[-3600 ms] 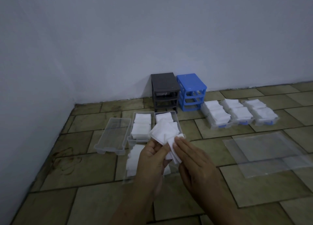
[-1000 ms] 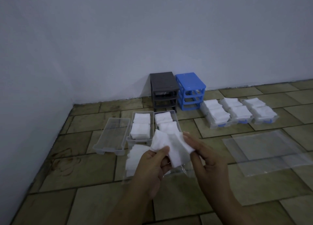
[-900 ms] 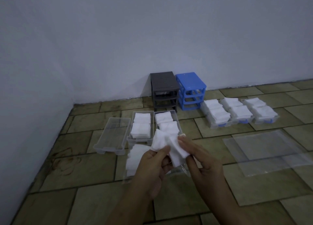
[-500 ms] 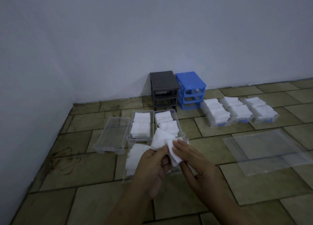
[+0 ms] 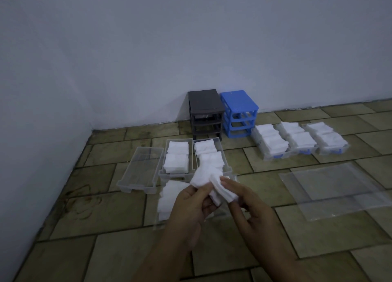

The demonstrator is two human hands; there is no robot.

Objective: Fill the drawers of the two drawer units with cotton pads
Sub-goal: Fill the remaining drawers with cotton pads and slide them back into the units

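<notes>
White cotton pads [image 5: 209,183] (soft, fanned) pinched between left hand [image 5: 189,209] and right hand [image 5: 247,205].

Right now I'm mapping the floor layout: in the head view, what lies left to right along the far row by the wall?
Grey drawer unit → blue drawer unit → three filled drawers with blue handles, side by side.
</notes>
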